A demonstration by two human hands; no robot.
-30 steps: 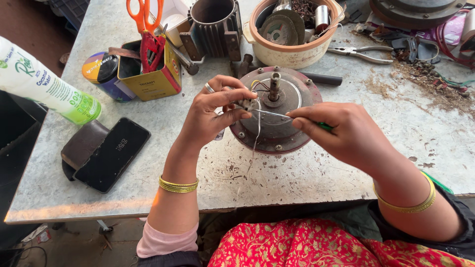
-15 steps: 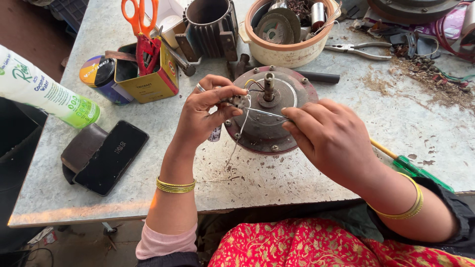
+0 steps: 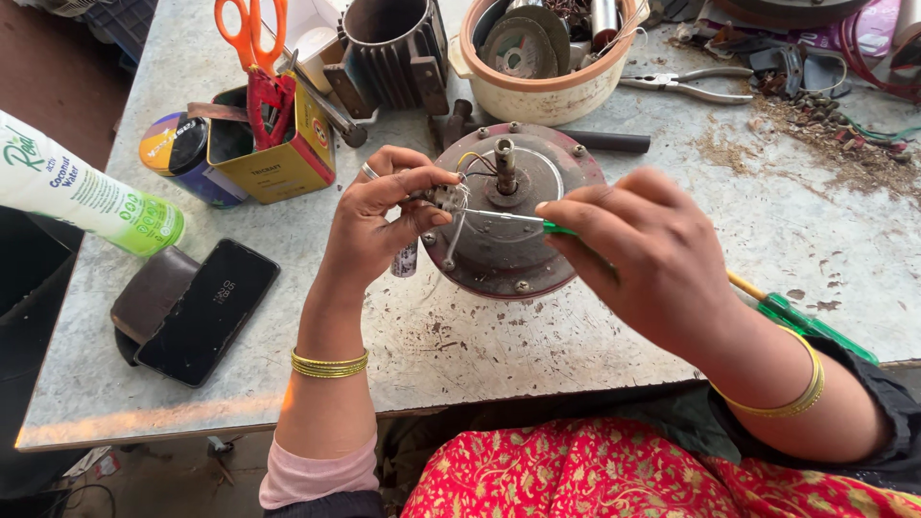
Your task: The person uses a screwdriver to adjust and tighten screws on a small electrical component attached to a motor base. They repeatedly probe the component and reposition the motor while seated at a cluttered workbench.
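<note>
Standing right by the bench here. The round motor housing [image 3: 508, 216] lies flat on the table [image 3: 614, 317], shaft [image 3: 505, 165] sticking straight up toward us, and its bolts look to be in place around the rim, so I'd guess the casing part is done and it's the wiring that's left.

Left hand [image 3: 379, 216] has thumb and fingertips pinched together on a small metal connector piece [image 3: 443, 197] where the thin wires [image 3: 475, 163] come out, just off the shaft.

Right hand [image 3: 638, 254] is closed around a green-handled screwdriver [image 3: 552, 226]. Its long axis runs roughly level, tip pointing left, straight at the pinching fingertips and meeting the connector there. Can't tell if the tip is actually seated in anything.
</note>
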